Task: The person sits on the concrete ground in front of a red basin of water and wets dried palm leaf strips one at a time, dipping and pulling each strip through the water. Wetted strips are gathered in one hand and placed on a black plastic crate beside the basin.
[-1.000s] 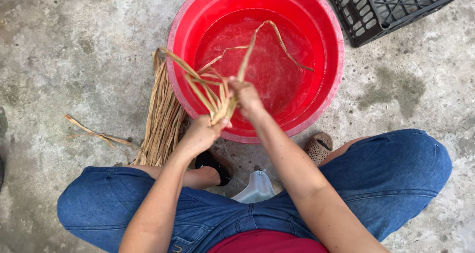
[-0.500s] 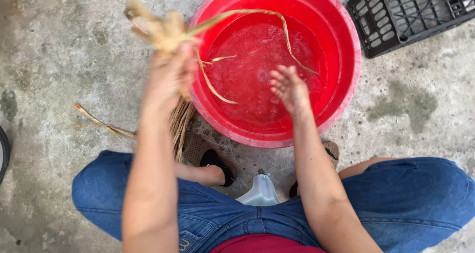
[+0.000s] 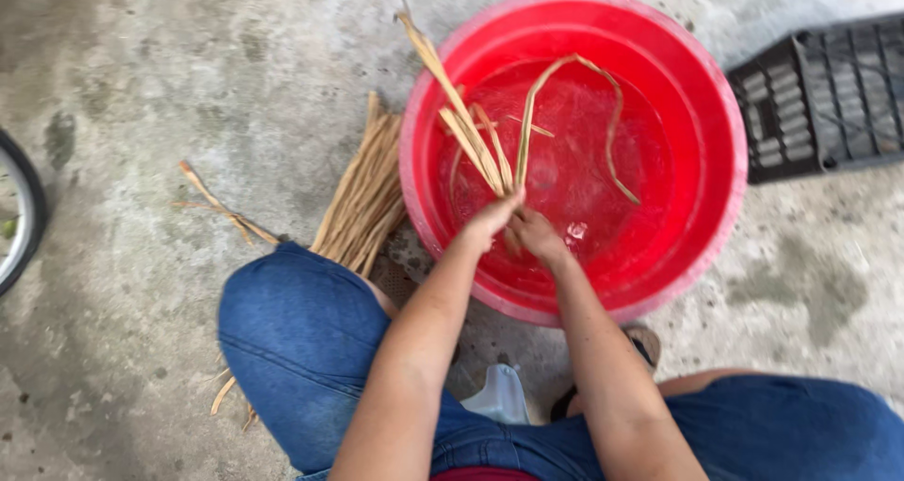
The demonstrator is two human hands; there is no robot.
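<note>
A round red basin (image 3: 716, 152) with water stands on the concrete floor in front of me. Both hands meet over its near side. My left hand (image 3: 490, 222) and my right hand (image 3: 539, 234) grip a small bunch of tan dried leaf strips (image 3: 476, 142) that fan up and out over the water; one long strip arches to the right inside the basin. The lower ends of the strips are hidden by my fingers.
A bundle of dry tan strips (image 3: 363, 194) lies on the floor left of the basin, with loose strips (image 3: 221, 208) further left. A black plastic crate (image 3: 829, 95) is at the right. A wheel's edge (image 3: 19, 213) shows at far left. My knees in blue jeans frame the bottom.
My left hand, raised high at the left with the strips half a second ago, has come down to the basin. My right hand, which was open over the water, now grips the bunch too.
</note>
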